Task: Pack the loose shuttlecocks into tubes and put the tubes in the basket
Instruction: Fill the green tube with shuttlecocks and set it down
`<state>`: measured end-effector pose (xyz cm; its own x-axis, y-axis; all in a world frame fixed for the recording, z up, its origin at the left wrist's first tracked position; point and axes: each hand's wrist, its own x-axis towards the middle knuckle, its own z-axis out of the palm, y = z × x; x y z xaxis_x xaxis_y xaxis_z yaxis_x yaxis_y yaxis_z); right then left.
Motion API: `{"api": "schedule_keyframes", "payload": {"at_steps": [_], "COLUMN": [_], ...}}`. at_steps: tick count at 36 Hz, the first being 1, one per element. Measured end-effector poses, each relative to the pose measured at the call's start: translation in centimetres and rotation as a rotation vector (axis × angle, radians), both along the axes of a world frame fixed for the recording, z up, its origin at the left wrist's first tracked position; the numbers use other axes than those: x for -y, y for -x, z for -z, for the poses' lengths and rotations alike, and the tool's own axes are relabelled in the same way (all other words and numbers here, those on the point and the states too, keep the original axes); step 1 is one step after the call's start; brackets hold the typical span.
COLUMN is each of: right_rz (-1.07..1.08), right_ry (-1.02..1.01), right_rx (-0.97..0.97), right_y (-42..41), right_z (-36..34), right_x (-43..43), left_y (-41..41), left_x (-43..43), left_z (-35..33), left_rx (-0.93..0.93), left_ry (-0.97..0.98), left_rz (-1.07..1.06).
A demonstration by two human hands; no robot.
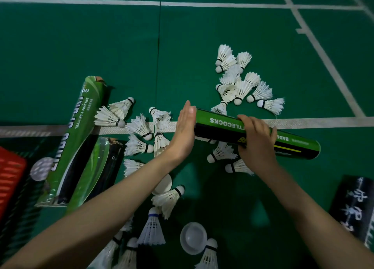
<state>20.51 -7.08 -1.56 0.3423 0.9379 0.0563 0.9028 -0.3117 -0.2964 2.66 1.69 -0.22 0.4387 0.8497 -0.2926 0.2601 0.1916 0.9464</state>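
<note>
Two hands: both are working on one tube (pixel 216 125), which is being held nearly level just above the floor.
Right hand (pixel 257 139): fingers are wrapping round the tube's middle, clamping it.
Left hand (pixel 185 127): fingers are lying straight and the flat palm is pressing against the tube's left end. I cannot tell whether a cap is sitting under the palm.
Step (judged): this tube's end is probably being closed or tamped.
Shuttlecocks (pixel 261 92): roughly two dozen are lying loose. About ten are clustering beyond the tube, about seven off its left end, three are showing under it, and about six are lying nearer the person. Overlaps are preventing an exact count.
Cap (pixel 193 238): one white cap is lying nearer the person than the tube.
Green tubes (pixel 79 135): two are lying well left of the held tube.
Black tube (pixel 354 204): one is lying nearer the person, below the held tube's right end.
Basket (pixel 10 179): one red corner is showing far left of the tube, contents hidden.
Progress (judged): early. Most of the packing is remaining, and no tube is showing in the basket.
</note>
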Motion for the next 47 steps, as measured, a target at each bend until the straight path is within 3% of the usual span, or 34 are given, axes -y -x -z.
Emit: {"api": "schedule_keyframes", "payload": {"at_steps": [4, 7, 10, 13, 17, 21, 24, 28, 35, 40, 44, 47], "right_rz": [0.021, 0.035, 0.068, 0.098, 0.098, 0.083, 0.072, 0.071, 0.080, 0.075, 0.076, 0.081], "right_ry": [0.015, -0.007, -0.037, -0.044, -0.045, -0.027, -0.009, -0.007, 0.003, -0.012, -0.033, -0.048], "right_rx": [-0.030, -0.025, -0.034, -0.047, -0.047, -0.034, -0.024, -0.028, -0.042, -0.053, -0.064, -0.070], "right_y": [-0.7, -1.6, -2.5, -3.2, -3.4, -3.1, -3.1, -3.2, -3.1, -2.6, -2.3, -2.1], "right_z": [0.4, 0.6, 0.5, 0.2, 0.3, 0.8, 1.1, 1.0, 0.8, 0.6, 0.2, 0.1], "right_x": [-0.2, -0.5, -0.8, -1.1, -1.1, -0.8, -0.7, -0.5, -0.6, -1.0, -1.4, -1.5], "left_y": [-0.2, -0.1, 0.2, 0.1, -0.9, -2.2, -2.3, -0.8, 2.7, 2.5, 1.3, 0.6], "left_x": [-1.3, -2.4, -3.4, -3.3, -2.6, -2.3, -2.7, -2.8, -2.8, -2.1, -1.4, -1.4], "left_z": [-0.6, -0.6, 1.5, 4.0, 5.4, 5.5, 5.1, 3.5, 0.0, -1.9, -2.1, -2.2], "left_rx": [0.003, 0.047, -0.140, -0.337, -0.456, -0.518, -0.457, -0.219, -0.108, 0.012, -0.066, -0.116], "left_ry": [0.037, 0.103, 0.059, 0.018, -0.128, -0.216, -0.179, -0.073, -0.286, -0.332, -0.476, -0.450], "left_rz": [0.032, -0.078, -0.105, 0.061, 0.187, 0.143, 0.037, -0.206, -0.429, -0.322, -0.100, 0.031]}}
